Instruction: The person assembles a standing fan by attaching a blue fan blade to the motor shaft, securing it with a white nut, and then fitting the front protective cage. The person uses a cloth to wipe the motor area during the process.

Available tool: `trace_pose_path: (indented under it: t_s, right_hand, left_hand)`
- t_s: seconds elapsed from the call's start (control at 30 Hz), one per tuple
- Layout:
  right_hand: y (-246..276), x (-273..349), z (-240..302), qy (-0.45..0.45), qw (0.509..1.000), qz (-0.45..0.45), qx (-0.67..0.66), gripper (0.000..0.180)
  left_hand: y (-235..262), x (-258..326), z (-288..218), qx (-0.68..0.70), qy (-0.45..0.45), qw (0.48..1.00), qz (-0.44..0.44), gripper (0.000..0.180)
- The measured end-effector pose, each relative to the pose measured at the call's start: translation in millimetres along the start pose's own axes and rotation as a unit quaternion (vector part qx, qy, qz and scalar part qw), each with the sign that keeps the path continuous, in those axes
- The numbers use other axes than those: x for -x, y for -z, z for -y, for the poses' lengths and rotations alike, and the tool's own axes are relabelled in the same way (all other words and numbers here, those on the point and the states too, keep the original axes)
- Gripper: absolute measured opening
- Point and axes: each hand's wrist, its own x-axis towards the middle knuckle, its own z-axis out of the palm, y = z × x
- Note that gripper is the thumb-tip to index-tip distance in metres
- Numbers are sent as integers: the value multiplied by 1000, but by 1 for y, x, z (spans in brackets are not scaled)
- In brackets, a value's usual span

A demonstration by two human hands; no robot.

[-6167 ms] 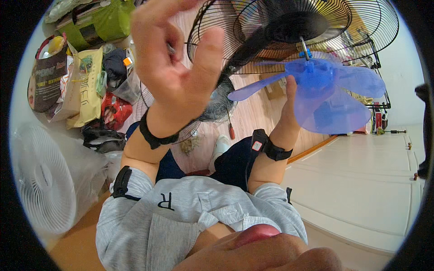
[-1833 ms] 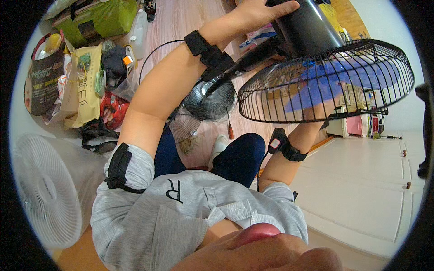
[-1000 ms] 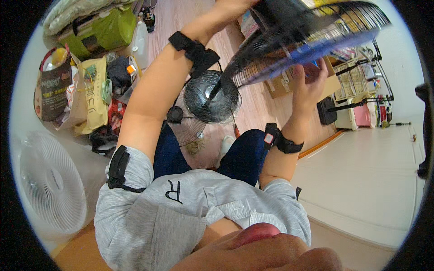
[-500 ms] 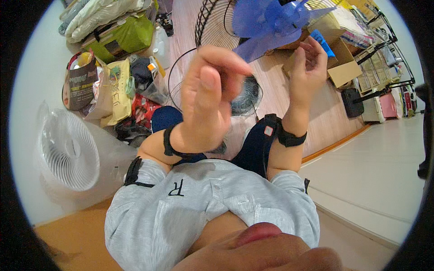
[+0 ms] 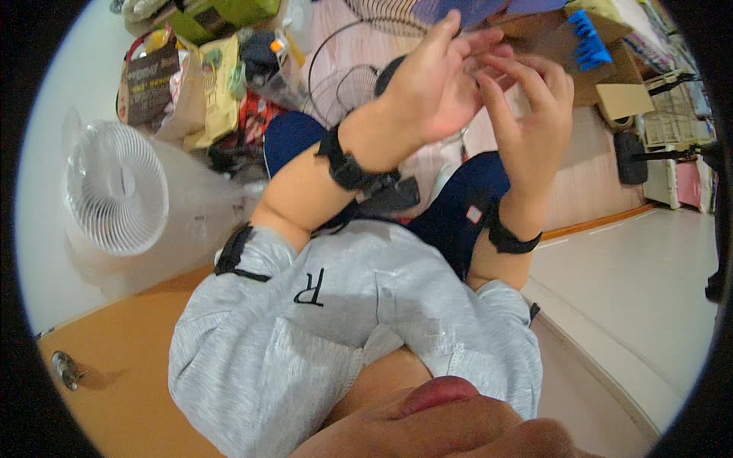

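Note:
My left hand (image 5: 443,88) is raised in front of me, palm turned up, thumb and fingers apart. Close against its fingertips is my right hand (image 5: 534,114), its fingers curved and spread toward the left palm. Motion smears the fingertips where the two hands meet; anything small between them cannot be made out. Beyond the hands, blue fan blades (image 5: 473,14) and a wire fan guard (image 5: 393,14) show at the top edge. A dark rounded thing (image 5: 388,76) is partly hidden behind my left wrist.
A cardboard box (image 5: 622,80) stands at the far right, with a blue toothed piece (image 5: 588,42) by it. Bags, one with a yellow pack (image 5: 217,91), crowd the far left. A plastic-wrapped white fan (image 5: 122,187) stands on the left. Black rack (image 5: 668,153) at right.
My left hand has moved right and turned, its fingers opening out. My right hand has come lower, meeting it. The view has shifted, so the blue blades now sit nearer the top edge.

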Motion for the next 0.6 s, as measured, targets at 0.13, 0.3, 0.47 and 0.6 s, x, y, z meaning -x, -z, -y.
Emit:
trace_pose_path:
  t_s: [0.13, 0.3, 0.47, 0.6]
  right_hand:
    - [-21, 5, -2, -18, 993, 110, 47, 22]
    - [-54, 21, -3, -106, 978, 160, -78, 12]
    - [-118, 59, -42, -204, 937, 190, -213, 12]
    - [-176, 117, -83, -352, 892, 183, -215, 19]
  left_hand:
    - [46, -6, -3, 65, 51, 995, 51, 42]
    - [112, -12, -4, 49, 28, 997, 45, 43]
    - [182, -25, -4, -97, -15, 993, -70, 39]
    - [229, -22, 27, -93, 27, 942, -321, 27]
